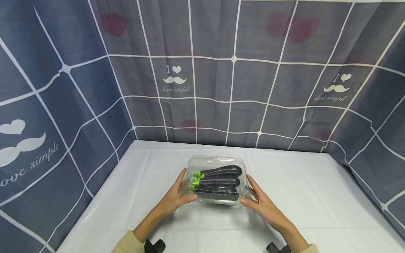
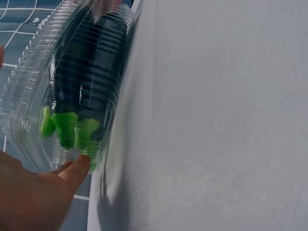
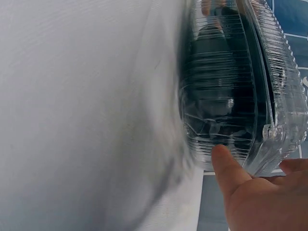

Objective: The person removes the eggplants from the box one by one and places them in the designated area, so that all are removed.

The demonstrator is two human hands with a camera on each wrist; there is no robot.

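A clear plastic clamshell box (image 1: 218, 202) with ridged walls is held between both hands over the white table. Inside lie several dark purple eggplants (image 1: 219, 181), their green stem caps (image 2: 66, 129) pointing left. My left hand (image 1: 174, 196) grips the box's left end, thumb at the near side and fingers along the end. At the opposite end, my right hand (image 1: 261, 202) holds it the same way, its thumb (image 3: 230, 168) pressed on the ridged wall. The lid looks closed, and the box's underside is hidden in the head view.
A white cloth (image 1: 164, 228) covers the table. Dark checked curtains (image 1: 209, 77) with white lines stand along the back and both sides. Black wrist mounts (image 1: 154, 246) show under the forearms at the near edge.
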